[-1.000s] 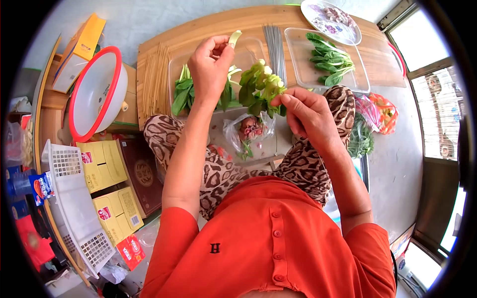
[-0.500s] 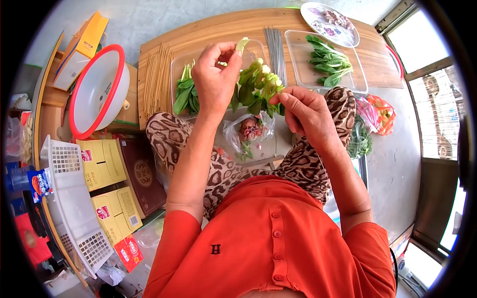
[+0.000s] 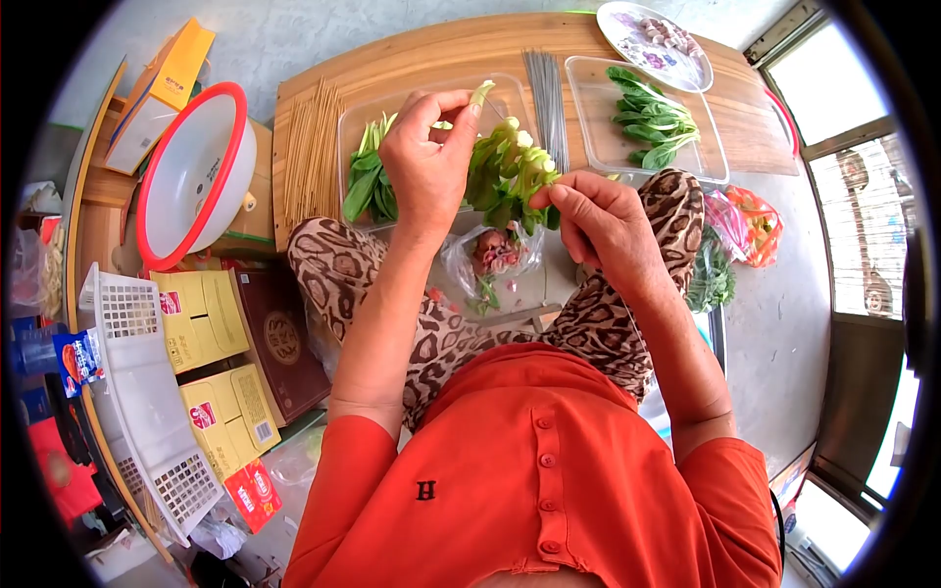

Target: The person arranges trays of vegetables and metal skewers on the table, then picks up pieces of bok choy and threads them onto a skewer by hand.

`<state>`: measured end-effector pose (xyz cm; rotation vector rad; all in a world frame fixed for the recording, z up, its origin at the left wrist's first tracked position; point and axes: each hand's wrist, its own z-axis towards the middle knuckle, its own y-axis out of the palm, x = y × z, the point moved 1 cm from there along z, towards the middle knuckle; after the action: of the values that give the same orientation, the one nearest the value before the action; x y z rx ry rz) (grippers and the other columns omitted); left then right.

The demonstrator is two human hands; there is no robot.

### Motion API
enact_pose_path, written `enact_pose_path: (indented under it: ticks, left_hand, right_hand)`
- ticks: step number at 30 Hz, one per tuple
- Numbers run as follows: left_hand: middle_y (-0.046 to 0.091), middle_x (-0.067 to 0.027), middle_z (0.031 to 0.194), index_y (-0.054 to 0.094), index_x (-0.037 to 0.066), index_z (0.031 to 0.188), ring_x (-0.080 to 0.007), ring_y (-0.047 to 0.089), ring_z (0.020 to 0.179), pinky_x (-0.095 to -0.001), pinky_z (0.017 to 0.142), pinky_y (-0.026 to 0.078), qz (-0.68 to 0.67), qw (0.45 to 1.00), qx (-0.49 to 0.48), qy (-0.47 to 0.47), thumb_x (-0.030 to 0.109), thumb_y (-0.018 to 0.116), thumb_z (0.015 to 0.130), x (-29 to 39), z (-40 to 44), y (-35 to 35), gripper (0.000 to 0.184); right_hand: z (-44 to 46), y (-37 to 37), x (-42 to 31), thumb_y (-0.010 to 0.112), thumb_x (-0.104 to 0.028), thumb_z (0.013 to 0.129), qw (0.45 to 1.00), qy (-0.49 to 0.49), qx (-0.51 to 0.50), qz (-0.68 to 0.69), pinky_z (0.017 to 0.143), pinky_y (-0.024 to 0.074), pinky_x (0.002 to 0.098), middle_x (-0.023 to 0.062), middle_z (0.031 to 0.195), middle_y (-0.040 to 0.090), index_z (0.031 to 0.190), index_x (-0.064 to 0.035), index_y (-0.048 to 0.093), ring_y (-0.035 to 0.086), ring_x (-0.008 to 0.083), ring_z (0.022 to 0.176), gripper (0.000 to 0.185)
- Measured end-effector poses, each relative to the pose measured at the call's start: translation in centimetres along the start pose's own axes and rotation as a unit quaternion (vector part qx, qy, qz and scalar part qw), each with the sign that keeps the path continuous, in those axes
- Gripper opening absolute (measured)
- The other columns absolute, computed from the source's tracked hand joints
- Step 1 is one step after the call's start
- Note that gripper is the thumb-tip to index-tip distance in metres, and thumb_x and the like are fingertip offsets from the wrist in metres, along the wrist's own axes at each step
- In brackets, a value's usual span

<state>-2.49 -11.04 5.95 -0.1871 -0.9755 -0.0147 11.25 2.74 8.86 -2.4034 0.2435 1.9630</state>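
My left hand [image 3: 431,147] pinches a leafy green's pale stalk [image 3: 481,93] between thumb and fingers. A thin line, apparently a skewer, runs from beside it toward a row of leafy greens [image 3: 512,171] hanging between my hands. Their pale stem ends point up, with the leaves below. My right hand [image 3: 593,211] is closed at the near right end of this row; its exact grip point is partly hidden. Behind my left hand, more greens [image 3: 371,181] lie in a clear plastic tray [image 3: 343,137]. Below the row sits a plastic bag [image 3: 493,253] holding something reddish.
Bamboo sticks [image 3: 312,152] and metal skewers [image 3: 546,108] lie on the wooden table [image 3: 421,54]. A second clear tray [image 3: 588,93] holds greens, beside a plate [image 3: 627,44] with meat pieces. At left are a red-rimmed basin [image 3: 157,211], yellow boxes [image 3: 201,328] and a white basket [image 3: 147,392].
Both hands stay almost where they were, with the left hand shifted very slightly. The row of greens hangs at nearly the same place, and the thin line beside the stalk is now visible.
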Motion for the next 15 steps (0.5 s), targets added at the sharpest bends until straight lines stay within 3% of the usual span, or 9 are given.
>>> enact_pose_path:
  ticks: [3,5,7,9,12,13,15]
  left_hand:
    - [0.065,-0.0024,0.087,0.067,-0.002,0.093,-0.0069,0.060,0.076,-0.0207,0.064,0.049,0.022,0.998,-0.031,0.048,-0.002,0.066,0.083,-0.3,-0.3,0.4,0.010]
    - [0.065,-0.0087,0.082,0.066,-0.001,0.088,-0.0178,0.064,0.073,-0.0256,0.063,0.051,-0.013,0.999,-0.026,0.041,-0.007,0.066,0.077,-0.1,-0.6,0.9,0.012]
    - [0.066,-0.0095,0.084,0.067,0.000,0.091,-0.0180,0.064,0.075,-0.0256,0.066,0.051,-0.020,0.998,-0.034,0.052,-0.007,0.066,0.078,-0.5,-0.5,0.8,0.015]
    - [0.067,-0.0038,0.092,0.067,-0.002,0.100,-0.0093,0.061,0.084,-0.0222,0.074,0.050,-0.022,0.994,-0.096,0.039,-0.001,0.062,0.087,-1.0,-0.5,0.6,0.013]
    - [0.067,-0.0047,0.097,0.066,-0.001,0.106,-0.0100,0.062,0.089,-0.0226,0.079,0.050,-0.054,0.992,-0.091,-0.070,0.007,0.060,0.091,-3.9,0.7,-0.2,0.018]
    - [0.070,-0.0050,0.090,0.070,0.004,0.102,-0.0107,0.064,0.082,-0.0245,0.072,0.051,-0.067,0.991,-0.063,-0.094,0.007,0.065,0.086,-5.3,1.3,-0.4,0.016]
    - [0.071,-0.0072,0.086,0.070,0.003,0.100,-0.0116,0.066,0.082,-0.0257,0.071,0.051,0.021,0.991,-0.086,-0.101,0.011,0.065,0.085,-8.4,2.6,-1.0,0.017]
  right_hand:
    - [0.2,-0.1,-0.1,0.051,-0.019,0.098,1.000,0.001,0.004,0.001,0.044,0.0273,0.0193,-0.0054,0.053,0.045,0.093,0.0005,0.065,0.037,0.0028,0.045,0.025]
    - [0.4,-0.3,-0.1,0.051,-0.020,0.098,1.000,0.005,0.005,0.002,0.044,0.0272,0.0192,-0.0053,0.053,0.045,0.093,0.0003,0.065,0.037,0.0028,0.045,0.025]
    - [0.4,-0.5,0.0,0.051,-0.021,0.098,1.000,-0.003,0.004,0.008,0.043,0.0263,0.0192,-0.0051,0.052,0.045,0.093,-0.0002,0.065,0.037,0.0028,0.044,0.025]
    - [0.4,-1.0,0.5,0.051,-0.021,0.098,1.000,-0.004,0.013,0.010,0.043,0.0259,0.0193,-0.0051,0.052,0.044,0.093,-0.0005,0.065,0.036,0.0028,0.044,0.025]
    - [0.0,-2.4,1.2,0.050,-0.023,0.098,1.000,-0.002,0.029,0.009,0.041,0.0237,0.0186,-0.0054,0.050,0.043,0.094,-0.0018,0.065,0.034,0.0021,0.042,0.026]
    - [-0.3,-3.0,1.5,0.050,-0.024,0.098,0.999,0.002,0.038,0.005,0.040,0.0220,0.0177,-0.0057,0.049,0.042,0.094,-0.0029,0.065,0.033,0.0015,0.041,0.027]
    - [-0.7,-4.2,2.4,0.050,-0.024,0.098,0.999,-0.002,0.047,-0.010,0.040,0.0220,0.0174,-0.0059,0.049,0.042,0.095,-0.0030,0.065,0.033,0.0011,0.041,0.026]
